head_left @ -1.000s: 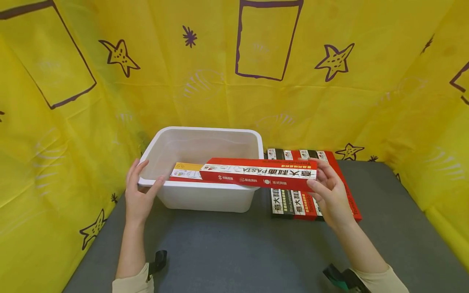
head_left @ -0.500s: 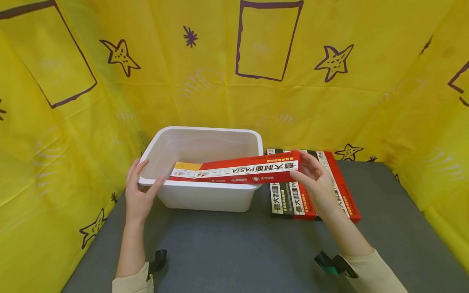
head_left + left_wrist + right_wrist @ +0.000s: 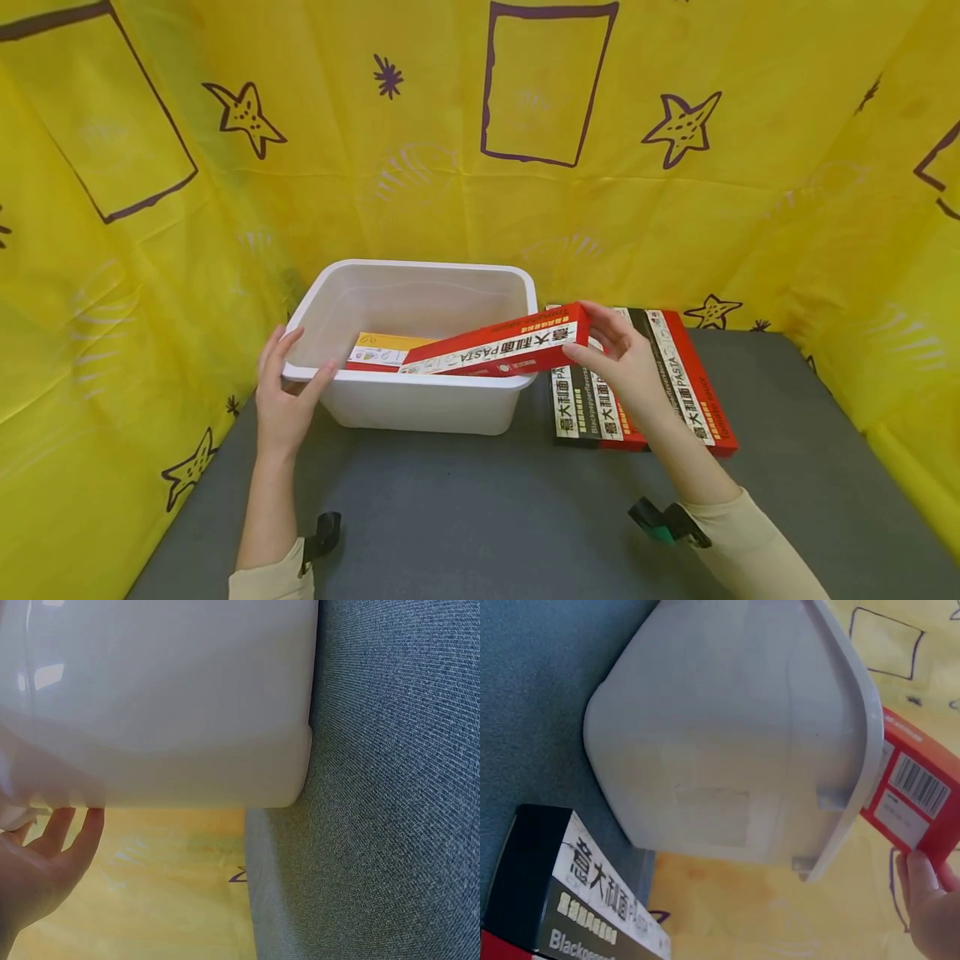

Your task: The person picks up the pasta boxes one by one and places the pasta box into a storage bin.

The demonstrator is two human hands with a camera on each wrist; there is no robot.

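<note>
A red pasta box (image 3: 510,344) slants down into the white plastic bin (image 3: 431,404), its right end raised above the bin's right rim. My right hand (image 3: 626,358) pinches that raised end between thumb and fingers; the box's barcode end (image 3: 911,791) shows in the right wrist view. At the bin's front left corner, my left hand (image 3: 288,408) holds the rim, thumb on the front edge and fingers along the left side. Inside the bin lies another box (image 3: 375,354), yellow, white and red, partly covered by the held one.
Right of the bin, several red and black pasta boxes (image 3: 675,383) lie side by side on the grey table (image 3: 465,508). Yellow cloth (image 3: 450,200) with drawn stars hangs close behind the bin and along both sides.
My right hand has moved left, taking the red pasta box with it. The box has tilted, its left end lower in the bin. My left hand has stayed on the rim.
</note>
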